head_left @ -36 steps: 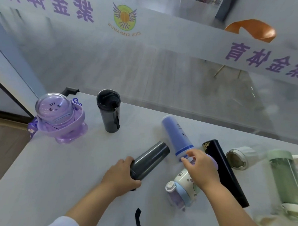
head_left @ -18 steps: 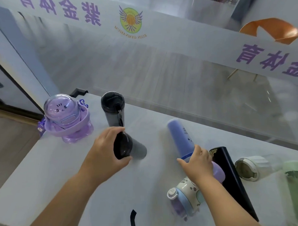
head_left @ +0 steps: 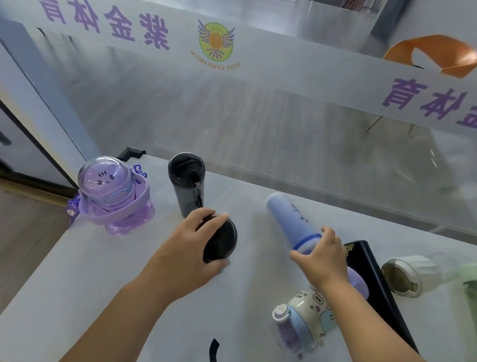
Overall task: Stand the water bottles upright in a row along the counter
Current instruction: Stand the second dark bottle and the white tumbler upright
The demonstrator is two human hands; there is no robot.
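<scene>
My left hand (head_left: 190, 250) grips a dark grey bottle (head_left: 220, 241), which stands nearly upright so that I see its round end. Just behind it a black bottle (head_left: 186, 182) stands upright, with a purple cartoon bottle (head_left: 113, 194) upright to its left. My right hand (head_left: 320, 259) is closed around a blue and purple bottle (head_left: 290, 218) that lies on the pale counter (head_left: 90, 284). A small cartoon-printed bottle (head_left: 305, 318), a long black bottle (head_left: 375, 285), a white-lidded clear bottle (head_left: 408, 275) and a green bottle (head_left: 475, 295) lie on their sides at the right.
A glass partition (head_left: 261, 121) with purple lettering rises along the counter's far edge. The counter's left edge drops to a wooden floor (head_left: 17, 220). A black strap (head_left: 214, 353) pokes up at the bottom of the view.
My left hand lifted the dark grey bottle from lying flat, carried it left toward the black bottle and tipped it up. My right hand closed on the blue bottle.
</scene>
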